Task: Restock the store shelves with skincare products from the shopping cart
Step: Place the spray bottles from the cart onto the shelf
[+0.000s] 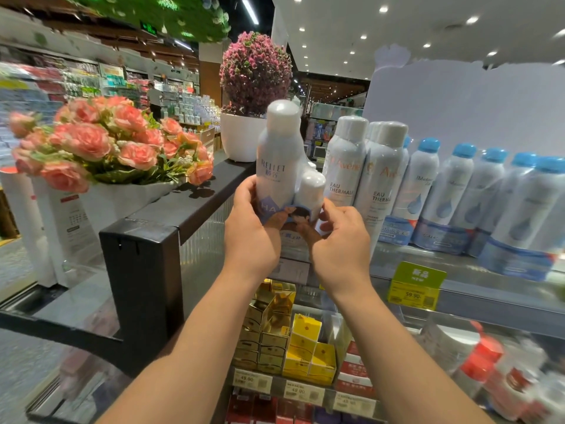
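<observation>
A shrink-wrapped pack of white spray bottles, one tall and one short, is held upright at the left end of the top shelf. My left hand grips its lower left side. On the pack's lower right, the fingers of my right hand curl against the wrapper by the small bottle. Just to the right stand white Avène thermal-water cans and several blue-capped bottles. The shopping cart is out of view.
A black counter to the left carries pink artificial roses and a white pot of purple flowers. Lower shelves hold gold and yellow boxes and red-capped jars. A green price tag hangs on the shelf edge.
</observation>
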Demonstrator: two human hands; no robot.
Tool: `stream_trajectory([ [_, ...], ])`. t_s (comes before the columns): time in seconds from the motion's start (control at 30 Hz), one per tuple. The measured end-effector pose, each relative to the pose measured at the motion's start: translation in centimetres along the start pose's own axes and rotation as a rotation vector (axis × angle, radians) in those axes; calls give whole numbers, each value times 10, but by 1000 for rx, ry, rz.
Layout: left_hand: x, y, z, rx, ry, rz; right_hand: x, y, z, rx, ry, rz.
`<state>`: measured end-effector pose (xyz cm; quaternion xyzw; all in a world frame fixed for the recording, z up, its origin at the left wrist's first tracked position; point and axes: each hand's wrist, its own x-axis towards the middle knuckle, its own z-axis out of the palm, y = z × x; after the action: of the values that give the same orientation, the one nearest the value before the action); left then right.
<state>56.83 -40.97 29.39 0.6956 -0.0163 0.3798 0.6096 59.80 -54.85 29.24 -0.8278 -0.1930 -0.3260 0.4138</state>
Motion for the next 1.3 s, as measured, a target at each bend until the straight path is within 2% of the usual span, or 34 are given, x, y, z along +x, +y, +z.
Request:
stream_trajectory([
  [0.23, -1, -2, 2, 30, -25, -27, -3, 6, 7, -65, 5, 6],
  [0.4, 2, -3, 3, 34, -20, -51, -6, 4, 10, -25, 13, 12],
  [0.57, 3, -7, 8, 38, -12, -108, -12, 3, 14, 64, 0, 144],
  [1.03, 18, -10, 16, 241, -53, -107, -18, 5, 22, -67, 1, 67],
  [1.3, 8, -12, 16, 309, -35, -174, -28, 4, 24, -58, -11, 60],
])
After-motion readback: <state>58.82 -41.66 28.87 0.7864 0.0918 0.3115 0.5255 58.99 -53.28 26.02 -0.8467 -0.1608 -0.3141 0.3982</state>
